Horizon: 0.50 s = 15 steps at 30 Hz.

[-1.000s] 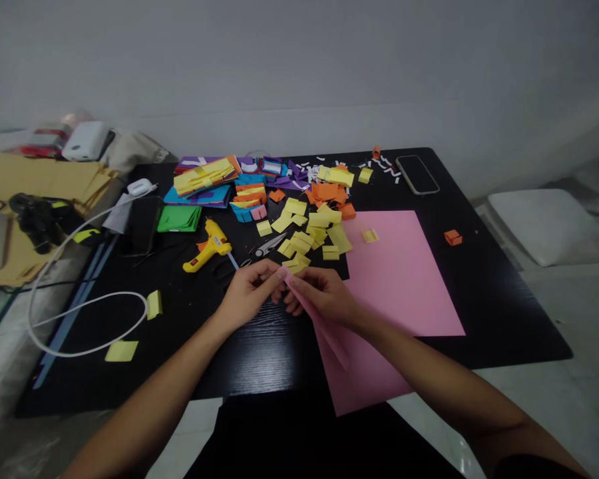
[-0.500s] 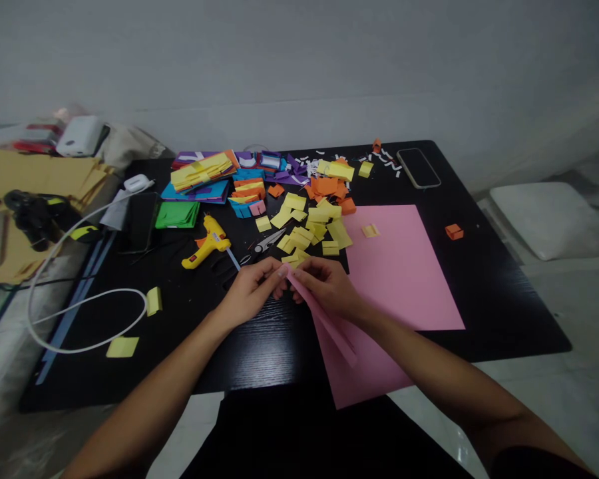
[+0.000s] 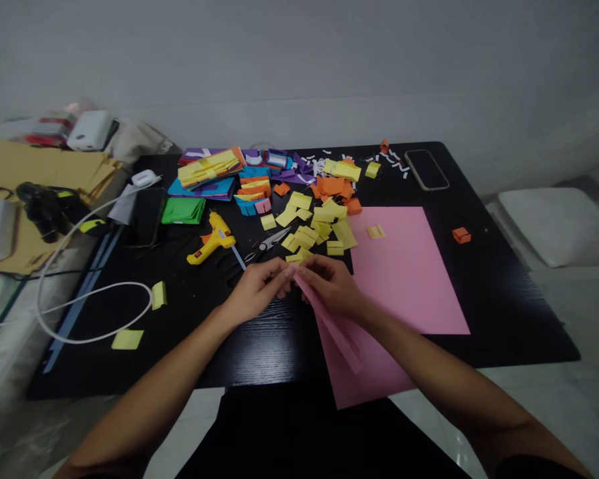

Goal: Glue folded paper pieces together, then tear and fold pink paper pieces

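Grip of left hand (image 3: 256, 288) and right hand (image 3: 333, 286) pinches pink paper (image 3: 332, 326) — label (image 3: 221, 234) on yellow glue gun (image 3: 213, 242) illegible.

There are two hands (image 3: 257, 291) (image 3: 335, 287), two phones (image 3: 426, 170) (image 3: 147, 218), one yellow glue gun (image 3: 211, 241) and one black table (image 3: 509, 299).

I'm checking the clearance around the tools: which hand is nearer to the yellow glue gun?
Left. In the picture, the left hand is close by, to the lower right of the yellow glue gun; the right hand is farther right.
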Available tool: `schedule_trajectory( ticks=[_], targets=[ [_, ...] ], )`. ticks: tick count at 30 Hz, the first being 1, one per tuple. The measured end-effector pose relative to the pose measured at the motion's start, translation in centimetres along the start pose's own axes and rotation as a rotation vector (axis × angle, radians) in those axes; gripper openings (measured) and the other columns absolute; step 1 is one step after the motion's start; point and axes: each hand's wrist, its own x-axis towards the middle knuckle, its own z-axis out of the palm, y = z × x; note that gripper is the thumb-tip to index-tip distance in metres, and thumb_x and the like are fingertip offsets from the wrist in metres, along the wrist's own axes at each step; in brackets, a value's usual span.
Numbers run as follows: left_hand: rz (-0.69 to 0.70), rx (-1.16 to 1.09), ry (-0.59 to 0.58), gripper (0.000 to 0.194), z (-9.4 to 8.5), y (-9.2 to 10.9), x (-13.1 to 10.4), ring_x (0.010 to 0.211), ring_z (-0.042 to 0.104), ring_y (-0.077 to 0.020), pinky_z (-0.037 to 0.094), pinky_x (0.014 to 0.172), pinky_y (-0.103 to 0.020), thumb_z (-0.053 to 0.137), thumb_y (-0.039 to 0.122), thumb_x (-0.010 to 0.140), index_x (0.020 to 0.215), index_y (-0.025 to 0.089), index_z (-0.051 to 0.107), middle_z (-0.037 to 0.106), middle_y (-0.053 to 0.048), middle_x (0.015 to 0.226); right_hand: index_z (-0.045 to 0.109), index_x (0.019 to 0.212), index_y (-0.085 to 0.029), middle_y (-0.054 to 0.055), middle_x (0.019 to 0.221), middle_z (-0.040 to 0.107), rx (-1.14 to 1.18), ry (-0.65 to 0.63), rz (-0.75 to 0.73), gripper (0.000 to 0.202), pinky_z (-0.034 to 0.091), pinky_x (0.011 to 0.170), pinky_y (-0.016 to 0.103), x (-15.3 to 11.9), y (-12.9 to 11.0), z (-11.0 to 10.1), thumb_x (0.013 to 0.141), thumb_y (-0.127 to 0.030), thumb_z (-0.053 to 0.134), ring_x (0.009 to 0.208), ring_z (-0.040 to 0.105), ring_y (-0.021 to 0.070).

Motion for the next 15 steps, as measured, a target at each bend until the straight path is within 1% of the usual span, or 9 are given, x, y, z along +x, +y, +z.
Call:
schedule_trajectory(
  ticks=[3, 6, 13, 15],
  targets=[
    [0.008, 0.002, 0.0, 0.039, 0.16, 0.04, 0.04, 0.057, 0.06, -0.0105, 0.048, 0.058, -0.022, 0.054, 0.047, 0.103, 0.081, 0.017, 0.063, 0.062, 0.002, 0.065, 0.071, 0.083, -0.019, 0.0, 0.071, 0.068, -0.065, 0.026, -0.061, 0.027, 0.051, 0.062, 0.026, 0.12, 0.22, -0.09, 0.091, -0.045, 0.074, 0.064, 0.062, 0.0129],
    [0.014, 0.0, 0.006, 0.041, 0.23, 0.09, 0.08, 0.057, 0.06, -0.0107, 0.048, 0.058, -0.022, 0.054, 0.049, 0.103, 0.079, 0.017, 0.062, 0.062, 0.002, 0.063, 0.071, 0.08, -0.02, -0.001, 0.073, 0.069, -0.062, 0.038, -0.084, 0.024, 0.051, 0.069, 0.028, 0.18, 0.26, -0.08, 0.09, -0.041, 0.075, 0.068, 0.062, 0.0132],
    [0.006, 0.026, 0.002, 0.041, 0.32, 0.14, 0.07, 0.055, 0.059, -0.0107, 0.048, 0.056, -0.021, 0.054, 0.051, 0.102, 0.079, 0.018, 0.061, 0.062, 0.002, 0.062, 0.073, 0.086, -0.02, 0.001, 0.083, 0.073, -0.036, 0.054, -0.096, 0.018, 0.053, 0.078, 0.03, 0.29, 0.48, -0.06, 0.088, -0.038, 0.076, 0.078, 0.067, 0.0154],
    [0.008, 0.032, -0.004, 0.041, 0.43, 0.19, 0.06, 0.055, 0.059, -0.0107, 0.048, 0.056, -0.021, 0.054, 0.051, 0.102, 0.079, 0.018, 0.061, 0.062, 0.002, 0.062, 0.072, 0.085, -0.02, 0.001, 0.083, 0.073, -0.049, 0.062, -0.096, 0.018, 0.053, 0.078, 0.03, 0.33, 0.59, -0.09, 0.088, -0.038, 0.075, 0.079, 0.066, 0.0155]
  ],
)
